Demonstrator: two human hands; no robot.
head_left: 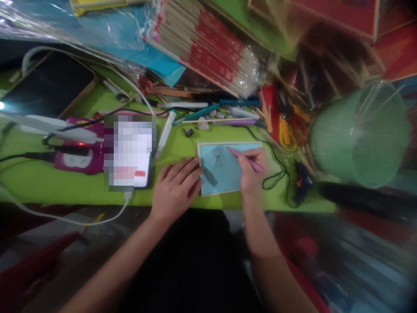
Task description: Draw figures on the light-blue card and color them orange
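Note:
A small blue card (224, 174) with a pale stick-like border lies on the green tabletop. Near its upper left is a dark line sketch of a figure. My right hand (252, 171) is closed around a purple pen (254, 163), whose tip is by the right side of the sketch. The hand covers the card's right edge. Resting by the left edge of the card, my left hand (177, 184) lies palm down, holding nothing, with its fingers extended and its fingertips at the border.
A lit phone (130, 152), partly pixelated, and a purple power strip (78, 152) with cables are at left. Behind the card lie pens, a white marker (166, 134) and packed sticks (208, 48). Yellow-handled scissors (287, 132), a glue gun (302, 180) and a green bin (358, 134) are at right.

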